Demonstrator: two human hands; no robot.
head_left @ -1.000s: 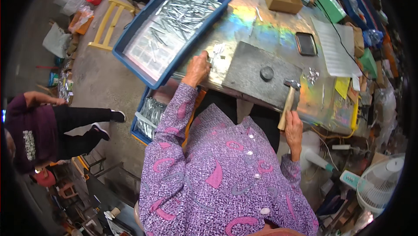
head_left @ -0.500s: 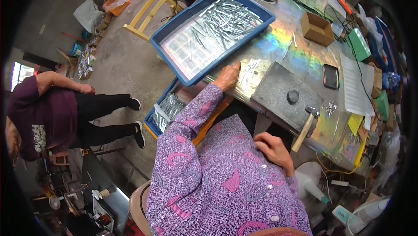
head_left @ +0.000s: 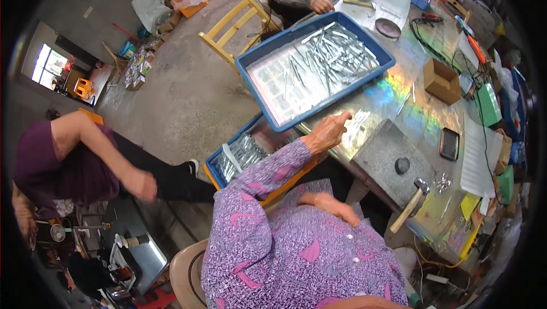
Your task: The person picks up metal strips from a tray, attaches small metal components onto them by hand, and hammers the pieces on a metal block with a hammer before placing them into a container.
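Note:
My left hand [head_left: 327,132] is at the near edge of the shiny table, its fingers curled and the fingertips beside a small heap of slim silvery metal pieces [head_left: 356,127]. Whatever it may hold is hidden. Over my lap lies my right hand [head_left: 333,206], low against the patterned purple top; its fingers are smeared by motion. Beyond the left hand, a blue tray [head_left: 268,106] holds many loose metal rods [head_left: 342,52]. To the right of the heap sits a grey stone block [head_left: 382,166] with a round dark piece [head_left: 402,165] on it.
A wooden-handled hammer [head_left: 409,209] rests by the block, near small metal bits [head_left: 443,182]. Farther off are a cardboard box [head_left: 441,81] and a phone [head_left: 449,143]. Below the tray is a lower bin [head_left: 213,166] of rods. One person [head_left: 74,161] stands at left; another sits across.
My right hand has moved left across my lap. The view has shifted, so the table things appear lower and farther right. The person at left has swung an arm forward and leaned.

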